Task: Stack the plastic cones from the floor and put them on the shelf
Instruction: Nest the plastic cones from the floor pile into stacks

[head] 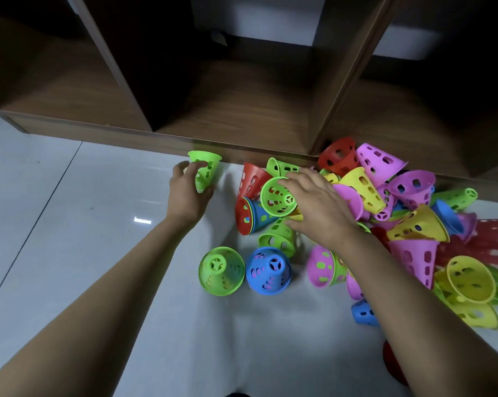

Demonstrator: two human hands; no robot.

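A heap of perforated plastic cones (385,202) in red, pink, yellow, blue and green lies on the floor against the shelf's base. My left hand (186,193) grips a green cone (206,170), wide mouth up, just in front of the shelf edge. At the heap's left side my right hand (316,207) curls its fingers round another green cone (277,197), whose open mouth faces me. A lone green cone (222,270) and a blue cone (268,271) stand mouth down nearer to me.
The dark wooden shelf (242,110) runs across the top with open compartments split by upright dividers; white bins (399,44) sit deep inside. The pale tiled floor (70,224) spreads to the left. A red object (393,365) shows partly under my right forearm.
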